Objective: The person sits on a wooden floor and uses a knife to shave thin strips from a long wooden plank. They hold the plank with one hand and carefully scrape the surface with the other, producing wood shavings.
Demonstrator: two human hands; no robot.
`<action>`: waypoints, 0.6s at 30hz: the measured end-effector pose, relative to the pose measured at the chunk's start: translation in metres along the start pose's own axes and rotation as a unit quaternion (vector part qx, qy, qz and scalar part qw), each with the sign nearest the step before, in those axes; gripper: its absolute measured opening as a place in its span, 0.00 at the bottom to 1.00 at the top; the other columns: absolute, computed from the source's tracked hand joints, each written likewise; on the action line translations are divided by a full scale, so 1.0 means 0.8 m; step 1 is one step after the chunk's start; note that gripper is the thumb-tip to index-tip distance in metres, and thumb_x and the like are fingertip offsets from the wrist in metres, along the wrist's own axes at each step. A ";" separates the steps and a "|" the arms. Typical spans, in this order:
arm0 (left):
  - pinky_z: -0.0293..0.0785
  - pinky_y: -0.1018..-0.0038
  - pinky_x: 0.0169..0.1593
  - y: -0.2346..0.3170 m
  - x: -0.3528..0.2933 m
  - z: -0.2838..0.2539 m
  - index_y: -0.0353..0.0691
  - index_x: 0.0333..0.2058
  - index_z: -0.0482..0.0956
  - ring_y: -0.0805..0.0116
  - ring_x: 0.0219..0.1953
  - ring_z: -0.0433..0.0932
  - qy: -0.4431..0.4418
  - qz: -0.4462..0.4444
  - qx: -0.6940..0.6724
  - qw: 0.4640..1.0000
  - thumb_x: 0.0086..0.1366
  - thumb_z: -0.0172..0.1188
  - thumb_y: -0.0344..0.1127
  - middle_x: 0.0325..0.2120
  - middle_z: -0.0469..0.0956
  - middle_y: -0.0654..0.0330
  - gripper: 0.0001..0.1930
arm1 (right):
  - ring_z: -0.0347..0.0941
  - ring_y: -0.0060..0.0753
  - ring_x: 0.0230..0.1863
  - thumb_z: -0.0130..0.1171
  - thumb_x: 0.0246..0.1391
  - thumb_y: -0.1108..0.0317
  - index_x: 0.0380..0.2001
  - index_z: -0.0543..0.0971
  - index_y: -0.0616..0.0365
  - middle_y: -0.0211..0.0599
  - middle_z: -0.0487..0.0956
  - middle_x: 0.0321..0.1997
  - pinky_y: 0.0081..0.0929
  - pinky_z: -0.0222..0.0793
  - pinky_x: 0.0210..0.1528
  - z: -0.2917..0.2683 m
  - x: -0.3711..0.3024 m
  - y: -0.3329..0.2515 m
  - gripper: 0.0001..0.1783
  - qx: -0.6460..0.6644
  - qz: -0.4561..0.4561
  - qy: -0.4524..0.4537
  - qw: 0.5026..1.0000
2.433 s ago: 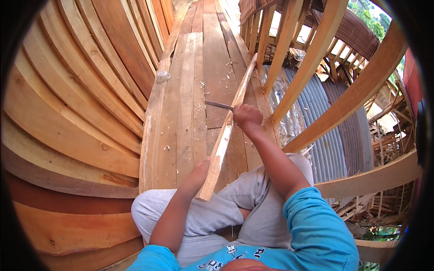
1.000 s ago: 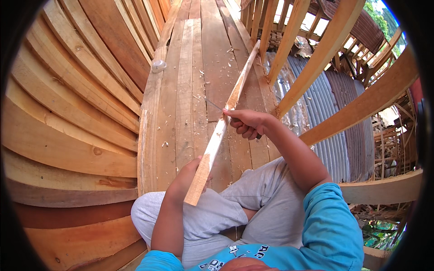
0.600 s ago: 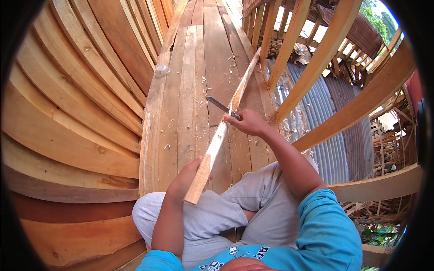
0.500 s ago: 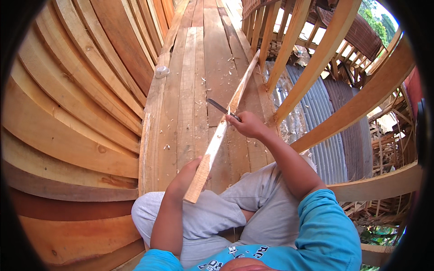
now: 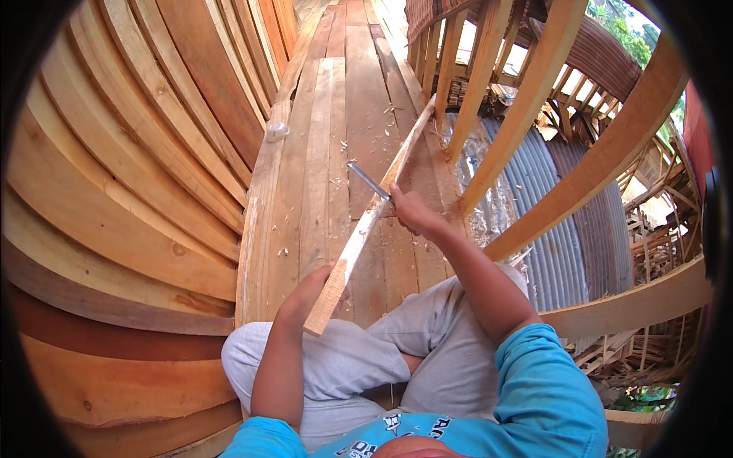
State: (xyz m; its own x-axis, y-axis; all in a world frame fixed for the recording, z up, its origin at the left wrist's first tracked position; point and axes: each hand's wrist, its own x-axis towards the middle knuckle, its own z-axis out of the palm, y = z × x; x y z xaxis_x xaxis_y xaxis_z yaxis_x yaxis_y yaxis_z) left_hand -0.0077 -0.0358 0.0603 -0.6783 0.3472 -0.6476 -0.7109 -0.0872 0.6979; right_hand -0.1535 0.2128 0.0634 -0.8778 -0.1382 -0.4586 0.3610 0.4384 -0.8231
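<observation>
A long wooden stick [image 5: 359, 243] slants from above my lap up to the right, its far end by the railing posts. Its near end is square and rough; farther along, the wood is pale and shaved. My left hand [image 5: 305, 294] is wrapped round the near part from the left, its fingers partly hidden behind the wood. In my right hand [image 5: 412, 210] is a knife [image 5: 369, 181], its handle mostly covered by my fingers. The blade lies across the stick near its middle and points to the upper left.
I sit cross-legged on a plank floor [image 5: 321, 153] scattered with wood shavings. Curved-looking wall boards [image 5: 122, 206] line the left side. Railing posts [image 5: 527, 91] rise on the right, with corrugated metal sheets [image 5: 550, 221] beyond them. A small clear container [image 5: 277, 132] sits by the left wall.
The knife blade has turned and now catches the light. A raised sliver at the blade is no longer seen. The stick and both hands have shifted slightly.
</observation>
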 end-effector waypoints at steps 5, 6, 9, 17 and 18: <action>0.65 0.76 0.15 0.006 -0.004 0.007 0.38 0.45 0.74 0.73 0.12 0.68 -0.011 -0.001 -0.015 1.000 0.74 0.35 0.54 0.16 0.68 0.63 0.26 | 0.78 0.52 0.32 0.45 0.63 0.42 0.25 0.79 0.67 0.54 0.79 0.25 0.43 0.70 0.38 -0.011 0.000 0.022 0.35 -0.095 -0.144 0.167 0.971; 0.65 0.76 0.15 0.005 -0.005 0.006 0.38 0.45 0.74 0.73 0.13 0.68 -0.014 -0.001 -0.017 1.000 0.74 0.34 0.54 0.17 0.70 0.62 0.26 | 0.78 0.51 0.32 0.48 0.62 0.41 0.26 0.79 0.67 0.53 0.79 0.25 0.42 0.70 0.38 -0.009 -0.008 0.014 0.34 -0.100 -0.121 0.170 0.973; 0.65 0.77 0.16 0.003 -0.006 0.004 0.38 0.45 0.75 0.73 0.14 0.68 -0.020 0.003 -0.018 1.000 0.74 0.34 0.53 0.19 0.72 0.61 0.26 | 0.79 0.48 0.31 0.55 0.57 0.40 0.28 0.79 0.65 0.50 0.79 0.25 0.41 0.72 0.37 0.003 -0.019 -0.004 0.31 -0.120 -0.094 0.184 0.971; 0.66 0.77 0.16 -0.001 -0.004 0.004 0.38 0.45 0.74 0.73 0.12 0.69 -0.023 0.004 -0.036 0.999 0.74 0.36 0.53 0.17 0.69 0.63 0.24 | 0.80 0.45 0.27 0.65 0.49 0.53 0.31 0.78 0.64 0.47 0.80 0.23 0.39 0.73 0.31 0.020 0.024 0.022 0.21 -0.064 -0.183 0.224 0.955; 0.66 0.77 0.16 0.000 -0.003 0.006 0.38 0.45 0.74 0.73 0.12 0.69 -0.029 0.005 -0.035 0.999 0.74 0.36 0.53 0.17 0.69 0.63 0.24 | 0.78 0.40 0.26 0.65 0.49 0.55 0.30 0.78 0.65 0.44 0.79 0.22 0.38 0.72 0.31 0.011 0.035 0.033 0.20 -0.070 -0.184 0.226 0.954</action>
State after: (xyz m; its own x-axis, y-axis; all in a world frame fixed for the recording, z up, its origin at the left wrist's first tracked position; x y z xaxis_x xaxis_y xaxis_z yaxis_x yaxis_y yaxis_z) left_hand -0.0055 -0.0320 0.0637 -0.6747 0.3993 -0.6208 -0.7171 -0.1554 0.6794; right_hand -0.1655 0.2123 0.0260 -0.9945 0.0776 0.0705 -0.0159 0.5529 -0.8331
